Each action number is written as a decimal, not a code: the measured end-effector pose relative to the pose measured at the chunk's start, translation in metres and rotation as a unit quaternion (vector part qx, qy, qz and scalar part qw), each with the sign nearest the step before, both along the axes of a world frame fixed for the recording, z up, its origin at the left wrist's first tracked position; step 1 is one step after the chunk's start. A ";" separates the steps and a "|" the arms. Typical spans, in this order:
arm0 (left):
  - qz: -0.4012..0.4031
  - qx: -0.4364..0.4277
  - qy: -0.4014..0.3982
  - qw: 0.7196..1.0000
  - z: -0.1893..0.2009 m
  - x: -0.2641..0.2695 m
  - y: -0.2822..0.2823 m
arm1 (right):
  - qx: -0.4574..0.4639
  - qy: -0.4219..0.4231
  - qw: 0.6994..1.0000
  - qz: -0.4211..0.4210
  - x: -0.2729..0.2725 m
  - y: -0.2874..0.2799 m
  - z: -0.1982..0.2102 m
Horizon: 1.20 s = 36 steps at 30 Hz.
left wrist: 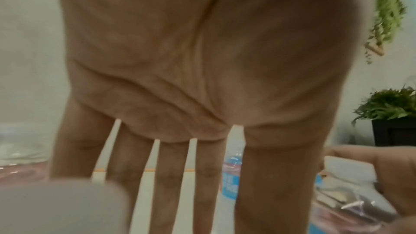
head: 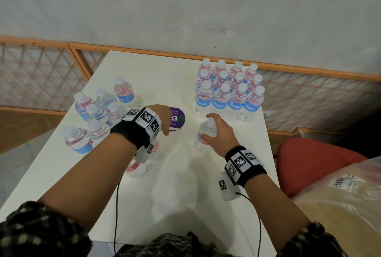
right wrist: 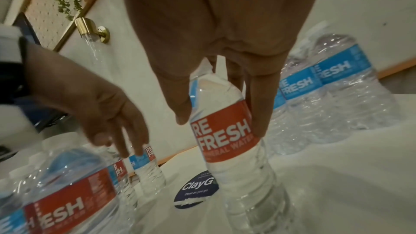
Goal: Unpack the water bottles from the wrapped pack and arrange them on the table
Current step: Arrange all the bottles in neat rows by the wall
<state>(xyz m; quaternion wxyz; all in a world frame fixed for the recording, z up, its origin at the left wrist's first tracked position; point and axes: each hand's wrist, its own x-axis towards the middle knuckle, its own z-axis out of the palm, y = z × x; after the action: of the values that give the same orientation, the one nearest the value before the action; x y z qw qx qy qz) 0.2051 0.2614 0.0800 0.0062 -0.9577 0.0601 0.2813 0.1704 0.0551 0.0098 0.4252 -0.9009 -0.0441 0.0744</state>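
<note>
Right hand point(head: 219, 133) grips one upright bottle point(right wrist: 227, 131) by neck & label, thumb one side, fingers the other, bottle at table point(head: 185, 184) centre-right. Left hand point(head: 165, 118) at 9 o'clock, fingers straight, spread, holding nothing, above purple sticker point(head: 177, 119). Neat bottle block point(head: 228, 91) at 12; loose cluster point(head: 97, 112) at 10.

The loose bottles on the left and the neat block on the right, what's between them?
In the head view: the purple sticker, left hand above it, and bare table.
</note>
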 end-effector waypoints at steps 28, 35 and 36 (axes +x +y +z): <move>-0.058 -0.152 -0.096 0.982 -0.006 -0.009 -0.082 | -0.171 0.058 0.983 -0.007 -0.009 -0.081 0.035; -0.079 -0.230 -0.048 0.969 -0.008 -0.005 -0.095 | -0.217 0.062 0.974 0.016 -0.001 -0.077 0.044; -0.077 -0.253 -0.036 0.964 -0.009 -0.005 -0.095 | -0.224 0.063 0.972 0.023 0.000 -0.077 0.045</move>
<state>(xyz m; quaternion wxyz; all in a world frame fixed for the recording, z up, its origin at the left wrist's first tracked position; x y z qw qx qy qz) 0.2006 0.1660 0.0705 -0.2121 -0.9299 0.2030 0.2214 0.1703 -0.0215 0.0548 0.2130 -0.9654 -0.0202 0.1492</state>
